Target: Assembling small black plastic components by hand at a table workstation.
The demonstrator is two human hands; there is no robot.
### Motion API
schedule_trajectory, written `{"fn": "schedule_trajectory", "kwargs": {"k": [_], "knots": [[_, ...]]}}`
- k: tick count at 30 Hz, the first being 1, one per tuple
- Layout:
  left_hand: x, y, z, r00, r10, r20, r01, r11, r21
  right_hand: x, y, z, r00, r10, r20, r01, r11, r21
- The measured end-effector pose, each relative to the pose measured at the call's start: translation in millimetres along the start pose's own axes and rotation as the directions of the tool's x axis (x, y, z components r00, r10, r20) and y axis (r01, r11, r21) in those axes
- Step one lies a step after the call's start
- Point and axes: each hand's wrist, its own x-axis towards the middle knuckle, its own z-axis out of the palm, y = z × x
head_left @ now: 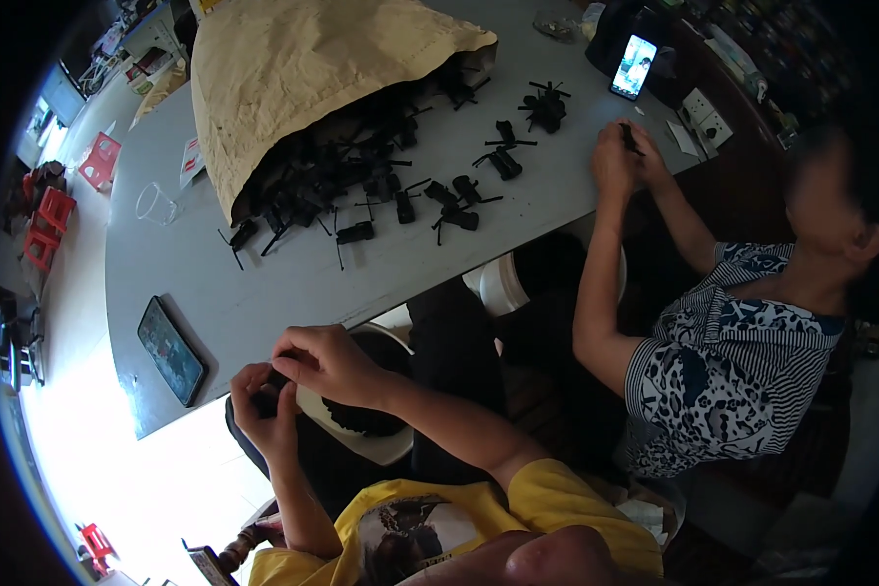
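My left hand [262, 408] and my right hand [324, 359] meet beyond the near table edge, over my lap. Between their fingertips is a small black piece [273, 381], mostly covered by the fingers, so its exact shape stays unclear. Both hands are closed around it. Just below my right wrist stands a pale bucket [397, 451] with a dark mass of small black bits inside. On the grey table [254, 293] lies a heap of black plastic parts [313, 181] with thin strips sticking out, spilling from a large brown paper sack [313, 59].
A phone [172, 350] lies at the table's left end, near a clear cup [156, 204]. To the right, a co-worker's hands [623, 161] hold a small dark piece. Another phone [634, 67] stands lit at the back right. Red stools [51, 227] are on the floor at left.
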Motion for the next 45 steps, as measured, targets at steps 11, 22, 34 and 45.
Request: {"fn": "schedule_trajectory", "kwargs": {"k": [11,22,34,45], "knots": [[0,9,6,0.995,0.098,0.008,-0.097,0.989,-0.112,-5,0,11,0.978,0.205,0.028,-0.207,0.958,0.198],[3,20,11,0.996,-0.085,0.036,0.092,0.915,-0.393,-2,-6,8,0.996,0.073,-0.046,-0.082,0.972,-0.221],[-1,21,-2,0.868,-0.249,0.431,0.334,0.933,-0.133,20,21,-38,0.956,-0.014,-0.292,-0.268,0.363,-0.893],[7,18,5,0.945,0.109,0.309,-0.173,0.966,0.192,8,4,-41,0.984,0.006,-0.181,-0.132,0.708,-0.694]]}}
